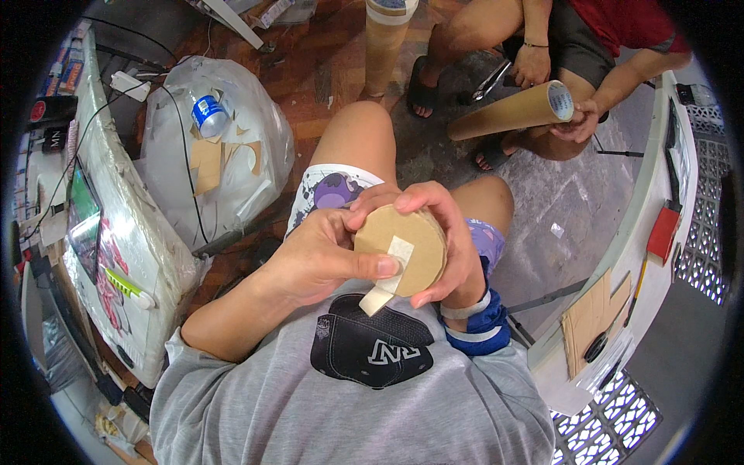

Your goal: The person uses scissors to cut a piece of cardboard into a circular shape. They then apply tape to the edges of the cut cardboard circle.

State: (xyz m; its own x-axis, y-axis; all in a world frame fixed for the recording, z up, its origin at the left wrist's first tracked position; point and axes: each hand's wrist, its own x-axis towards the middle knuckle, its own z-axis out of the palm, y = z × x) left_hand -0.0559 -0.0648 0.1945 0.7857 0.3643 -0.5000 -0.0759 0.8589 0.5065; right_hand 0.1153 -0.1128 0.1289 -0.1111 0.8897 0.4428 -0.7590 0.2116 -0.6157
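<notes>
A round cardboard disc point(375, 234), thick at its edge, is held up in front of my chest. A strip of pale masking tape point(401, 248) lies across its face, and the loose end hangs past the lower rim. My left hand point(322, 252) grips the disc from the left, the thumb pressed flat on the tape and the fingers partly hidden behind. Around the disc's top and right edge curl the fingers of my right hand point(443, 236).
A seated person holds a cardboard tube point(511, 120) at the upper right; another tube point(384, 50) stands near my knee. Left are a clear plastic bag point(256, 147) with a bottle point(208, 116) and scraps, and a plastic-covered table point(151, 256). Cardboard pieces point(593, 314) lie on the right table.
</notes>
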